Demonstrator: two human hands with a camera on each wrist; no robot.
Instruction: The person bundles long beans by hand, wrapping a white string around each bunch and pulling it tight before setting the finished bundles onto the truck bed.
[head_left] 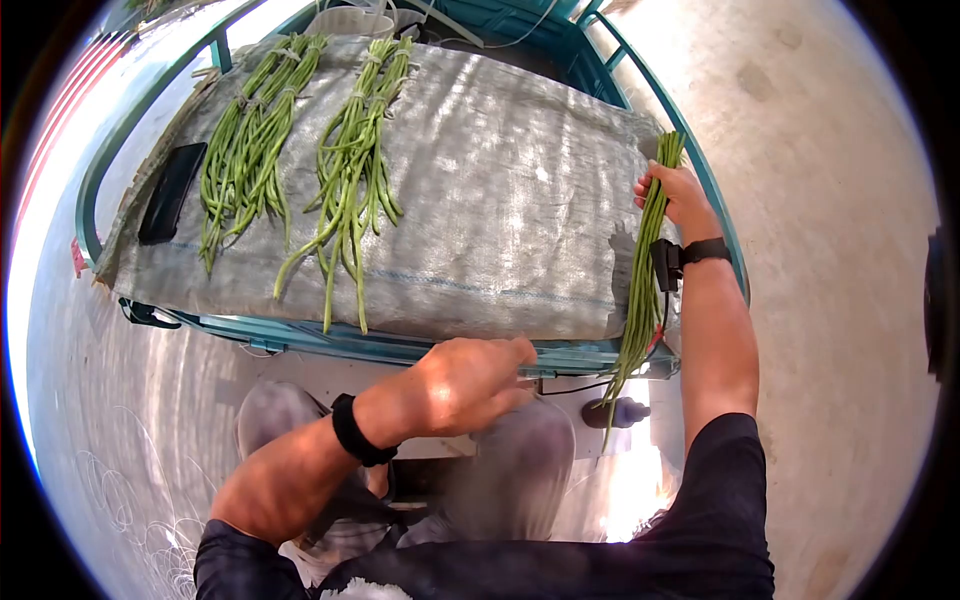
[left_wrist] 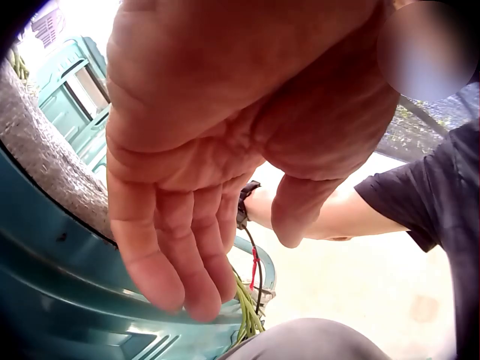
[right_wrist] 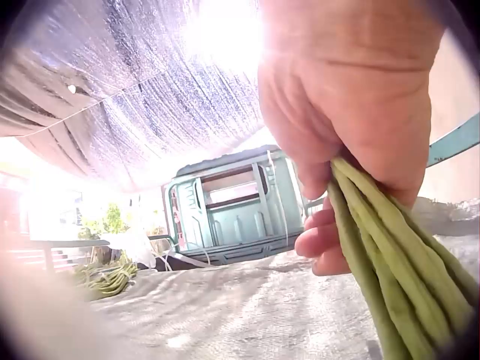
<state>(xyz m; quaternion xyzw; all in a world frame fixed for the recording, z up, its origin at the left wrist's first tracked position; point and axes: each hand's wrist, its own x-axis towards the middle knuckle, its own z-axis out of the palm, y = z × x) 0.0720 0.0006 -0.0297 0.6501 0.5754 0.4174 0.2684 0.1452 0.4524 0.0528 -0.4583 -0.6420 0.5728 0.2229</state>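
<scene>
In our right hand [head_left: 682,194], fingers clamp a slender green bean bundle [head_left: 641,275] at the right edge of the grey woven sheet [head_left: 500,190], long axis front-to-back, tips toward us; our left hand [head_left: 462,386] has extended fingers.

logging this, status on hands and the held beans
Right hand grips green bean bundle near one end. Left hand empty, fingers relaxed. Nothing visibly in the way.

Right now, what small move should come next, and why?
Perhaps bring the left hand to the bean bundle: the right hand grips it near one end, its other end hangs past the teal frame, and the left holds nothing.
</scene>
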